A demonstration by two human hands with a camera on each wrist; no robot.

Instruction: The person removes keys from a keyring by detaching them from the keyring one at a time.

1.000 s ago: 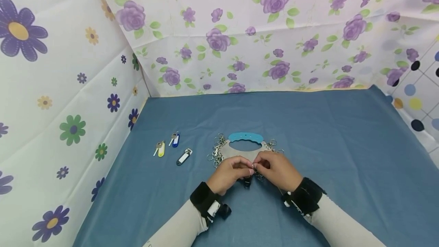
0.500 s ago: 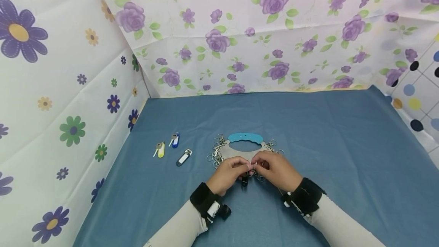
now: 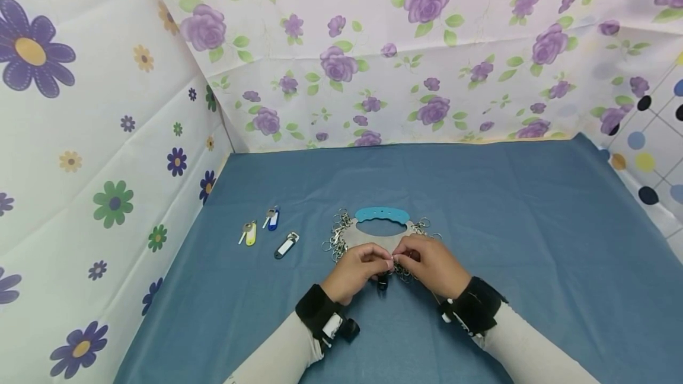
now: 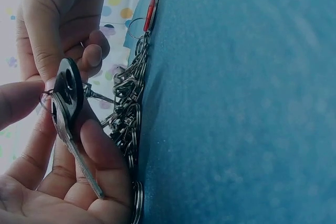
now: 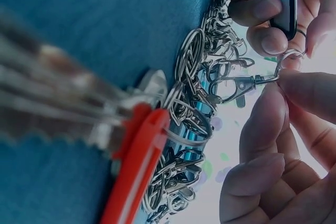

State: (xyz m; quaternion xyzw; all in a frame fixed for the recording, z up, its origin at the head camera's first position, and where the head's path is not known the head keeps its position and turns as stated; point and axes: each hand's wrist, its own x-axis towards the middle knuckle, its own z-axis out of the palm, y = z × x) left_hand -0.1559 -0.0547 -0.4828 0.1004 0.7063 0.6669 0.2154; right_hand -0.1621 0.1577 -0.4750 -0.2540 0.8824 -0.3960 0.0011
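Observation:
A silver plate [image 3: 368, 236] with a light blue strip [image 3: 382, 213] lies mid-table, several metal snap hooks and rings hanging around its edge. Over its near side my left hand [image 3: 360, 268] pinches a split ring [image 5: 290, 56] that carries a black key tag [image 4: 68, 90] and a silver key [image 4: 79, 156]. Facing it, my right hand [image 3: 434, 262] pinches the end of a snap hook [image 5: 239, 84] by finger and thumb, right at the ring. The fingertips of both hands almost meet. A red key tag [image 5: 139, 166] with a blurred key hangs close to the right wrist camera.
To the left on the blue cloth [image 3: 507, 206] lie a yellow key tag [image 3: 251, 233] with a key, a blue key tag [image 3: 274, 219] with a key, and another black key tag [image 3: 286, 246]. Flowered sheets [image 3: 341, 99] rise behind and at the left.
Both hands stay in place, with only small finger movements at the ring. The black key tag below them swings slightly left, then back right.

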